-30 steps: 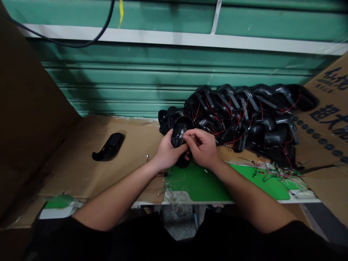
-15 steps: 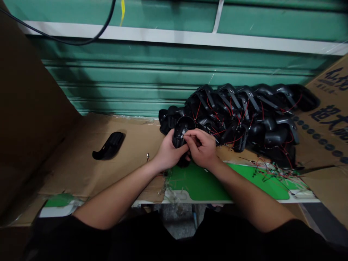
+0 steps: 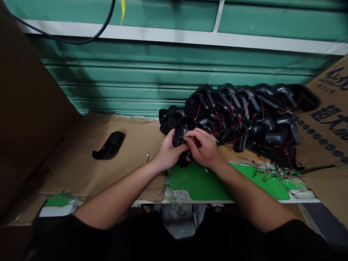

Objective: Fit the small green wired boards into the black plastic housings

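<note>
My left hand (image 3: 168, 154) is wrapped round a black plastic housing (image 3: 181, 132), holding it upright above the green mat (image 3: 201, 183). My right hand (image 3: 202, 148) is closed in a pinch at the housing's inner face, its fingertips pressed on a small part I cannot make out. Both hands touch each other at the middle of the bench.
A heap of black housings with red wires (image 3: 241, 117) lies behind and right of my hands. A single black shell (image 3: 109, 145) rests on the cardboard (image 3: 81, 170) at left. Loose wires (image 3: 272, 172) litter the mat's right end. A printed cardboard box (image 3: 328, 119) stands at right.
Nearly nothing has moved; my right fingers have shifted slightly on the housing.
</note>
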### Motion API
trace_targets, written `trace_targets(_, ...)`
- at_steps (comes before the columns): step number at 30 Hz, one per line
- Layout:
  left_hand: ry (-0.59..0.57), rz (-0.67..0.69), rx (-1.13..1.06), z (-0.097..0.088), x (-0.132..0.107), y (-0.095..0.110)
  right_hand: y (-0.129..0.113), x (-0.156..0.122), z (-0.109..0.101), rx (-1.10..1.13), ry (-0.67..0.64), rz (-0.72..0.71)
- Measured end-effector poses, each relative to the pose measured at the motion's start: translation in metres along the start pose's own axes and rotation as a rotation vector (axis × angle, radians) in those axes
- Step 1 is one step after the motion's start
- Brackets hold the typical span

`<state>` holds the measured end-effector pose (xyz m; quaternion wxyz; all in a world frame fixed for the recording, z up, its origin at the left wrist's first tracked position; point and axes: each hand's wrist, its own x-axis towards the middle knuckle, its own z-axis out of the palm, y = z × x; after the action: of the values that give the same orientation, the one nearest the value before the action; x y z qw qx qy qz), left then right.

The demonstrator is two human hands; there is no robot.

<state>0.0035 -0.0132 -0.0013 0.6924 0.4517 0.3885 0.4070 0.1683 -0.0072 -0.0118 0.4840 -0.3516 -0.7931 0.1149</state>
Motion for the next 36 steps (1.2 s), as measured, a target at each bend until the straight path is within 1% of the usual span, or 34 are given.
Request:
trace_targets(4,0.001,0.012,0.009,-0.001,0.001,-0.002,-0.001,0.004,-0.006,-0.053,-0.045,-0.037)
trace_targets(8,0.03,0.038,0.013,0.0,0.001,0.001,-0.004,0.006,-0.01,-0.075,-0.083,-0.047)
trace_targets(14,0.043,0.06,0.039,0.0,0.0,0.003,-0.008,0.006,-0.006,-0.038,0.0,-0.047)
trace_targets(22,0.027,0.06,0.055,-0.001,0.001,-0.004,-0.007,0.004,-0.005,-0.119,0.015,-0.124)
trace_targets(25,0.025,0.052,0.018,0.0,0.0,-0.003,-0.004,0.004,-0.006,-0.14,0.012,-0.166)
trace_targets(29,-0.027,0.01,-0.067,-0.002,0.0,-0.001,0.004,0.003,-0.006,-0.165,0.012,-0.212)
trace_targets(32,-0.039,0.002,-0.125,-0.003,0.001,-0.002,0.006,0.003,-0.006,-0.142,0.046,-0.202)
trace_targets(36,-0.033,0.033,-0.102,-0.005,0.003,-0.003,0.007,0.002,-0.007,-0.125,0.066,-0.184)
